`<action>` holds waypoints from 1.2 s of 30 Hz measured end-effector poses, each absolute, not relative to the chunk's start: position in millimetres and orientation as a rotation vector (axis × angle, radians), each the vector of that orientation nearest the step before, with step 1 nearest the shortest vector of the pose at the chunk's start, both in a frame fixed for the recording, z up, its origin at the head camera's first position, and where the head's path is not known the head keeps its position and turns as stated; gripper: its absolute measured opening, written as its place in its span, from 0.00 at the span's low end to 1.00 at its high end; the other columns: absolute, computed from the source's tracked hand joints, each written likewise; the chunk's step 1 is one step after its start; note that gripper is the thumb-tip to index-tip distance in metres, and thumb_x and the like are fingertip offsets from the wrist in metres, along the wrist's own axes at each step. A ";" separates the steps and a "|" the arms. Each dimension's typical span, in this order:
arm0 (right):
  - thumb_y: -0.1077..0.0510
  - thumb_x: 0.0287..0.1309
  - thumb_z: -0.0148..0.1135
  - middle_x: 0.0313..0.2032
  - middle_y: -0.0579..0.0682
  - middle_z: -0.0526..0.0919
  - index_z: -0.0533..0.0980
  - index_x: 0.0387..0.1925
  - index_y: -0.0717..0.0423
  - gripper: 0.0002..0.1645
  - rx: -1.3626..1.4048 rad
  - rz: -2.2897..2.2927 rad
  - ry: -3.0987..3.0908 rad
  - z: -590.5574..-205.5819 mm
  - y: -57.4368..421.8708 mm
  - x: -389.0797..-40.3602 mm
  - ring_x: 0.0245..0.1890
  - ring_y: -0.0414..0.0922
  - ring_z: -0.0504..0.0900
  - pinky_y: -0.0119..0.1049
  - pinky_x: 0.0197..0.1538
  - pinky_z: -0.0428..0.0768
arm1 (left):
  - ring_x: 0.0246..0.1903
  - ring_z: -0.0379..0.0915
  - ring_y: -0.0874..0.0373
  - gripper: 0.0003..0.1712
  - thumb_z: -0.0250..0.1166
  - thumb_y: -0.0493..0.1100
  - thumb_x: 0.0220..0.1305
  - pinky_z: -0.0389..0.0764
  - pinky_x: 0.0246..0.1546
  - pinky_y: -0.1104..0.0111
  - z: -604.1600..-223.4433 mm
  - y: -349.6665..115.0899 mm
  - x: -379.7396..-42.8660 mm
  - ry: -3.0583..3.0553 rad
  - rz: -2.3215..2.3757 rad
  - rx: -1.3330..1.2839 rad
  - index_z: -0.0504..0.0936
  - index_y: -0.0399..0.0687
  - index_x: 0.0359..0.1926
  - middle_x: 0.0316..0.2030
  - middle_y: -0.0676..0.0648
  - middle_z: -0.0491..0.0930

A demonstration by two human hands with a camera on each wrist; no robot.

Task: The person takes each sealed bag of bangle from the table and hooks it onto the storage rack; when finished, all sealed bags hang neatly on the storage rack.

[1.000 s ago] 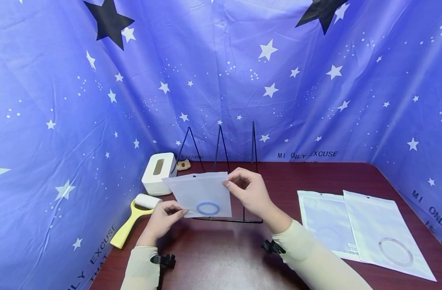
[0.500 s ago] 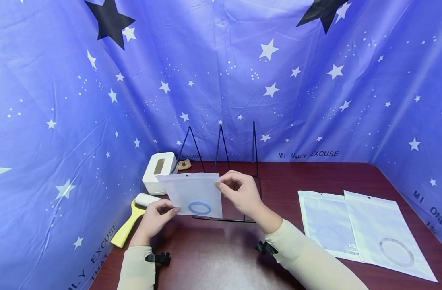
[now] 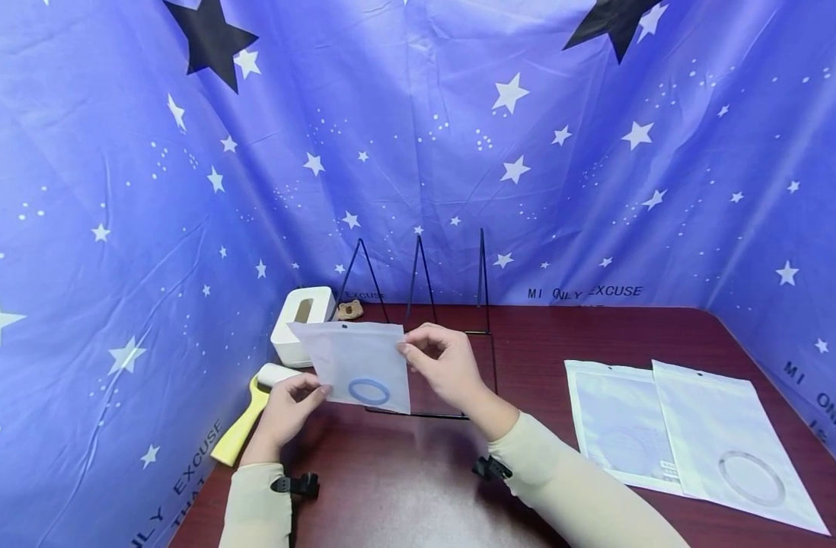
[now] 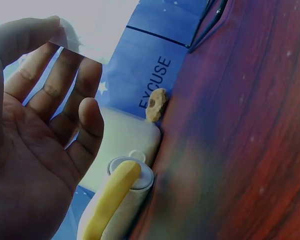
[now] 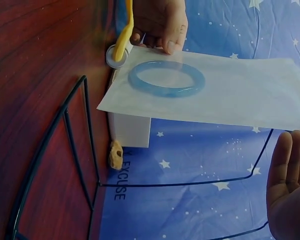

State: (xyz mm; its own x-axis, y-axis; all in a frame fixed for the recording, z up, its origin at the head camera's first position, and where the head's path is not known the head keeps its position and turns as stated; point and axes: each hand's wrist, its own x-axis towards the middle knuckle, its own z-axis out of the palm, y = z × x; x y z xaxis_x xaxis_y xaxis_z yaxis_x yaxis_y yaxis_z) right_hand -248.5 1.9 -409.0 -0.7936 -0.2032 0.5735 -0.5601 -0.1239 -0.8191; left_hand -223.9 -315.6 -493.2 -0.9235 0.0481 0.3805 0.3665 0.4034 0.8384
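Held up over the table is a frosted flat bag (image 3: pixel 346 354) with a small hole near its top edge. Low inside it shows a light blue bangle (image 5: pixel 162 92). The thumb and fingers of my left hand (image 3: pixel 281 418) pinch the bag's lower left edge. At the upper right corner, my right hand (image 3: pixel 452 369) pinches it between thumb and forefinger. Behind the bag stands a black wire rack (image 3: pixel 419 237) with pointed uprights, its lower part partly covered by the bag and my right hand.
A white tissue box (image 3: pixel 284 341) stands at the back left beside a small tan bear-shaped piece (image 3: pixel 350 310). Nearer lies a yellow-handled lint roller (image 3: pixel 234 438). Two more bags overlap on the right: a left one (image 3: pixel 613 403) and a right one (image 3: pixel 706 418) with a ring showing.
Both hands have shifted left together, carrying the bag with them. The rack, lint roller and the two bags on the right keep their places.
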 end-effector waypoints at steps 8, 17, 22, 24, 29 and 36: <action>0.73 0.61 0.70 0.25 0.60 0.84 0.85 0.37 0.70 0.03 0.805 2.036 -1.892 -391.7 -6.8 -235.2 0.21 0.55 0.79 0.28 0.27 0.76 | 0.28 0.76 0.63 0.04 0.69 0.30 0.67 0.77 0.32 0.70 -471.4 -309.2 -211.0 -2.342 -1.535 -0.331 0.85 0.29 0.38 0.31 0.35 0.84; 0.72 0.63 0.69 0.24 0.64 0.82 0.85 0.37 0.70 0.02 0.850 2.021 -1.892 -384.5 -12.8 -230.1 0.22 0.37 0.77 0.27 0.27 0.73 | 0.26 0.75 0.64 0.03 0.69 0.29 0.67 0.77 0.31 0.72 -489.5 -319.5 -221.9 -2.313 -1.543 -0.273 0.84 0.28 0.37 0.29 0.31 0.82; 0.71 0.63 0.70 0.26 0.65 0.83 0.85 0.38 0.69 0.03 0.838 2.033 -1.918 -384.8 -16.0 -231.6 0.23 0.39 0.78 0.26 0.28 0.75 | 0.25 0.74 0.64 0.03 0.68 0.28 0.67 0.76 0.30 0.73 -507.0 -329.1 -232.1 -2.284 -1.551 -0.258 0.83 0.30 0.35 0.26 0.39 0.81; 0.71 0.63 0.70 0.25 0.65 0.83 0.85 0.38 0.69 0.03 0.832 2.038 -1.925 -384.6 -17.3 -231.8 0.23 0.39 0.78 0.26 0.28 0.75 | 0.25 0.74 0.64 0.03 0.69 0.28 0.67 0.76 0.30 0.73 -509.0 -330.8 -233.0 -2.259 -1.564 -0.261 0.83 0.31 0.34 0.24 0.43 0.80; 0.71 0.63 0.70 0.24 0.62 0.82 0.85 0.38 0.69 0.03 0.825 2.040 -1.924 -385.4 -20.6 -232.9 0.22 0.37 0.77 0.26 0.27 0.73 | 0.22 0.74 0.62 0.05 0.69 0.30 0.67 0.75 0.27 0.72 -509.6 -332.9 -232.8 -2.215 -1.592 -0.253 0.83 0.34 0.33 0.21 0.44 0.78; 0.70 0.63 0.70 0.24 0.60 0.82 0.85 0.38 0.68 0.03 0.825 2.038 -1.932 -386.4 -23.3 -235.5 0.23 0.36 0.78 0.27 0.27 0.75 | 0.20 0.72 0.62 0.05 0.66 0.26 0.68 0.74 0.24 0.72 -500.6 -327.7 -228.2 -2.246 -1.565 -0.220 0.82 0.31 0.32 0.21 0.31 0.75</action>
